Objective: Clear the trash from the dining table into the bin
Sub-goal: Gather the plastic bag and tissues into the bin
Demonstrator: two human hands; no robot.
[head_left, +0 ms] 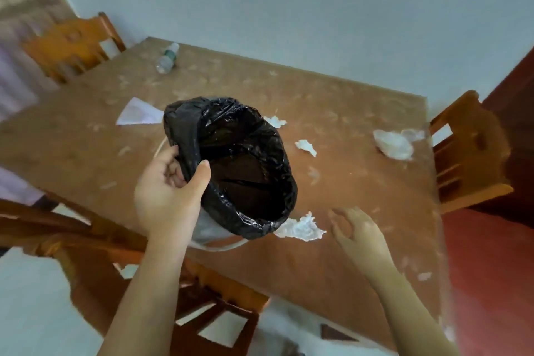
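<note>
My left hand (170, 191) grips the rim of a white bin (213, 231) lined with a black bag (239, 165), held tilted over the brown dining table (361, 113). My right hand (355, 228) hovers just above the table with its fingers curled and apart, empty, right of a crumpled tissue (303, 228) that lies by the bin's lower edge. Two smaller tissue scraps (305, 147) (276, 121) lie beyond the bin. A clear plastic wrapper (394, 143) sits near the right edge, a white paper (138, 115) at the left, a plastic bottle (168, 58) on its side at the back.
Wooden chairs stand around the table: one at the back left (72, 46), one at the right (468, 150), one at the near left (86, 234) under my left arm. A pale wall runs behind the table, and the floor on the right is red.
</note>
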